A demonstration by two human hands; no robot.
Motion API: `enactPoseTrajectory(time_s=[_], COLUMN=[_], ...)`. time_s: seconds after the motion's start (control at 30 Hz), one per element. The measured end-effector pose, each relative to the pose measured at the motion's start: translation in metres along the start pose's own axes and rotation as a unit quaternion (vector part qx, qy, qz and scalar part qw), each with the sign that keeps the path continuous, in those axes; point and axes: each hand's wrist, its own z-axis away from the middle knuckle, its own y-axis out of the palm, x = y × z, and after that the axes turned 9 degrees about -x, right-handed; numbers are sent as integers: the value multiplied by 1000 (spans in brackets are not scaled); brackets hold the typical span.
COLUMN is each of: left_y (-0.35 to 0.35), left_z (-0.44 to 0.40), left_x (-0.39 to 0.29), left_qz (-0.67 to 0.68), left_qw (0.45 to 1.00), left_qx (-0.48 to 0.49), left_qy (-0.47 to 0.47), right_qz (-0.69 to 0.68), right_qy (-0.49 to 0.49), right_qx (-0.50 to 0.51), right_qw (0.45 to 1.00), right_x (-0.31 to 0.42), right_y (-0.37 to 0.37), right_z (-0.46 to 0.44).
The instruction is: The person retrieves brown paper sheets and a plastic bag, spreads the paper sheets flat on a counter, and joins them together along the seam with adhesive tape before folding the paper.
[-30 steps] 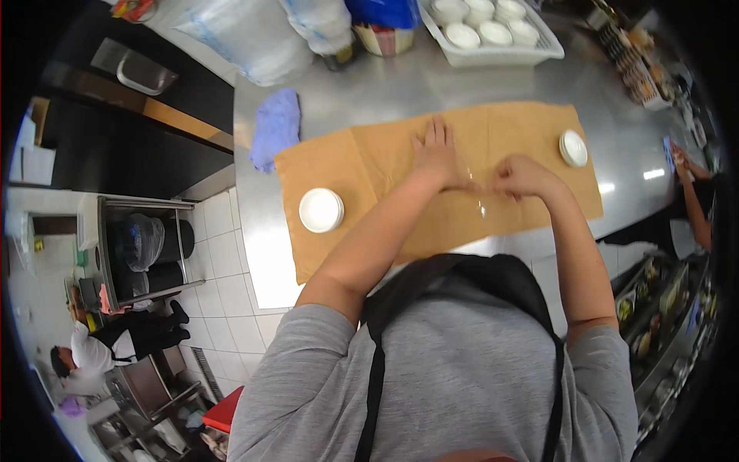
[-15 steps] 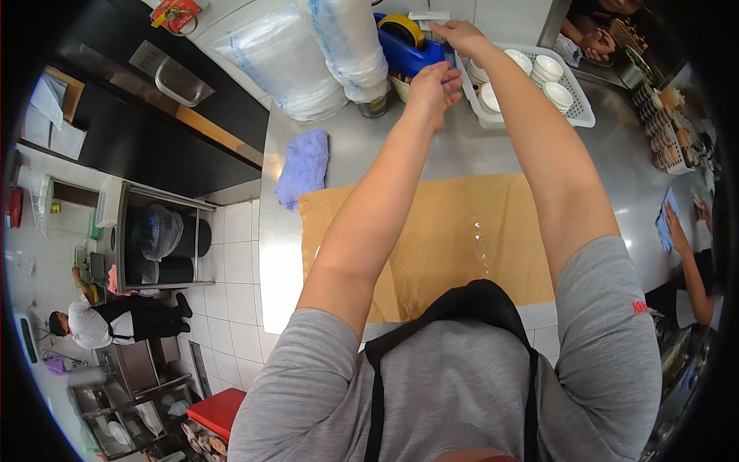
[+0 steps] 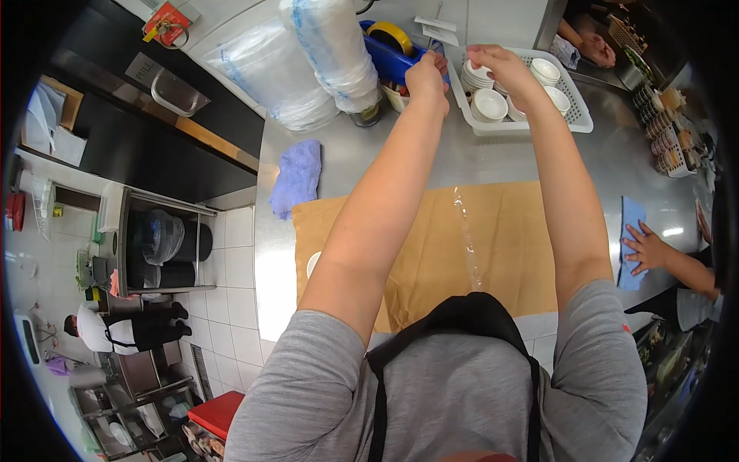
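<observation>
Brown paper [image 3: 508,239] lies flat on the steel table, with a strip of clear tape [image 3: 466,231] running down it. My left hand [image 3: 428,77] is at the blue tape dispenser [image 3: 385,60], which carries a yellow-rimmed roll; its fingers are bent, and what they hold is hidden. My right hand [image 3: 499,68] hovers over the left part of the white basket [image 3: 566,127], thumb and fingers curled close together; anything between them is too small to tell. A white bowl [image 3: 312,264] on the paper is mostly covered by my left forearm.
Stacked white bowls [image 3: 489,105] fill the basket. Plastic-wrapped stacks [image 3: 339,54] and a purple cloth [image 3: 296,177] are at the back left. At the right, another person's hand [image 3: 647,248] presses on a blue cloth [image 3: 633,212]. A further person [image 3: 115,331] stands far left.
My left hand has closed in on the dispenser, and my right hand has shifted right over the basket. The other person's blue cloth has moved toward the paper.
</observation>
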Motion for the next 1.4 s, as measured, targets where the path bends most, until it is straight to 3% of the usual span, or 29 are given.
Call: enactPoseTrajectory(time_s=[0.1,0.17,0.3,0.43,0.67,0.87,1.1,1.27,1.4], left_y=[10,18,37,34,32,27,25,31,34], left_z=[1,-12,-33,-22,-19,-17,-23,-26,-28], left_x=[0,8,24,15,19,14,16,18,23], left_qz=[20,-18,2,101,63,32,22,71,51], left_qw=[998,993,969,975,975,982,985,977,970], left_qx=[-51,-106,-225,-178,-184,-171,-162,-174,-207], left_qy=[-9,41,104,84,110,74,64,100,117], right_qz=[-15,-24,-67,-42,-86,-58,-105,-93,-97], right_qy=[9,65,57,65,120,47,37,66,126], right_qx=[9,49,33,16,4,26,-20,35,10], right_qw=[1000,996,996,997,989,997,994,993,987], right_x=[-14,-10,0,0,-22,16,29,0,-20], right_y=[-13,-11,-7,-17,-17,-20,-25,-23,-21], right_z=[7,14,20,29,36,28,22,30,39])
